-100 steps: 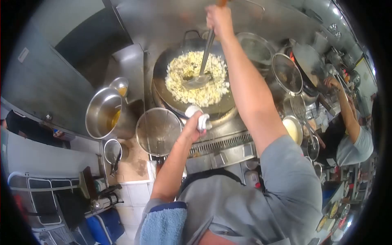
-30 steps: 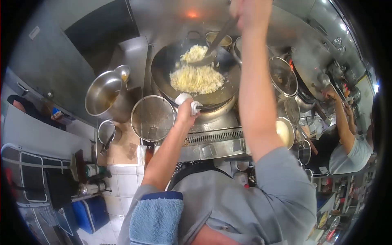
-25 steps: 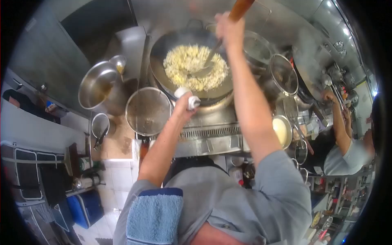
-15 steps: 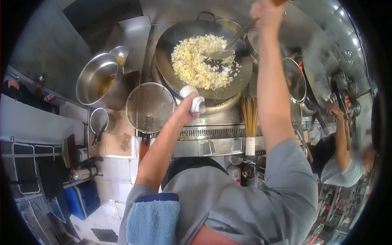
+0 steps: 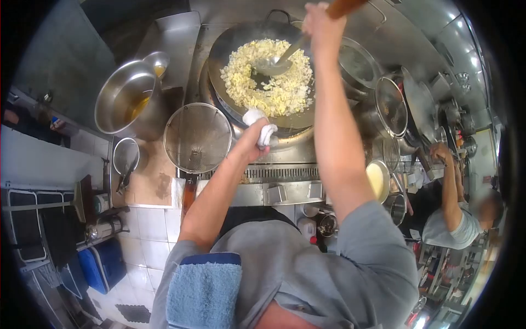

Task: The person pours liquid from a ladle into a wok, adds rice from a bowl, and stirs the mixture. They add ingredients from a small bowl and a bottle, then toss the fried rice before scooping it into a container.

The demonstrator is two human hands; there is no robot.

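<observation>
A big dark wok (image 5: 218,46) sits on the stove burner, holding yellow-white fried rice with egg (image 5: 282,101) spread in a ring. My right hand (image 5: 323,28) is closed round the ladle's wooden handle, arm stretched forward over the wok's right side. The metal ladle (image 5: 275,66) rests its bowl in the rice, near the gap in the ring. At the wok's near edge, my left hand (image 5: 253,143) is wrapped round a folded white cloth (image 5: 267,134); whether a wok handle lies inside it is hidden.
Left of the wok stand a round mesh strainer (image 5: 198,137), a large steel pot (image 5: 104,104) with yellowish liquid, and a smaller pot (image 5: 126,156). To the right are pans and another strainer (image 5: 391,107). A co-worker (image 5: 452,219) stands at the far right.
My right hand and the ladle have swept left and towards the middle of the wok. The rice has shifted into a ring around a gap. My left hand keeps its grip on the cloth.
</observation>
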